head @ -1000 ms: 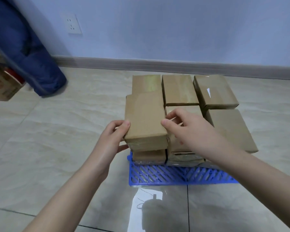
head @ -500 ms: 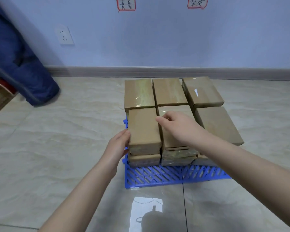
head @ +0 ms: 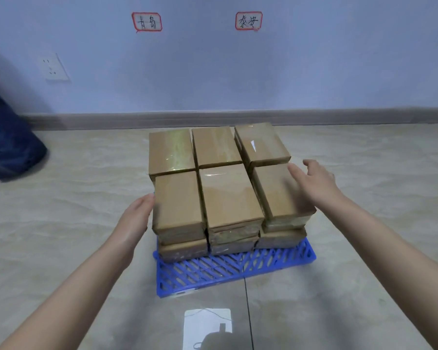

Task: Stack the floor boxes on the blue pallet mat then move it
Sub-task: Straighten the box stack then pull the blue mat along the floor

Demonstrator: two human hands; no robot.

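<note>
The left hand (head: 137,218) is flat, fingers straight, with its fingertips against the left side of the front-left box (head: 177,198). It holds nothing. The right hand (head: 314,180) is open with fingers spread, at the far right corner of the front-right box (head: 276,193), its thumb over the box's top. Whether it touches the cardboard cannot be told.

Between the two hands the boxes (head: 228,193) stand stacked on the blue mat (head: 238,269), two rows of three on top, three layers showing at the front. They fill the mat's back part, and a strip of open lattice is left bare at the near edge. The far-right box (head: 262,145) sits slightly turned against its neighbours.

The mat lies on a tiled floor (head: 74,210) near the baseboard (head: 339,117). The wall above carries a socket (head: 52,68) and two red-edged labels (head: 146,22).

A dark blue bag (head: 8,147) at the left is blurred and cut by the frame. A white sheet (head: 208,324) on the floor before the mat is cut by the bottom edge. The lower layers of the rear row are hidden behind the front one.
</note>
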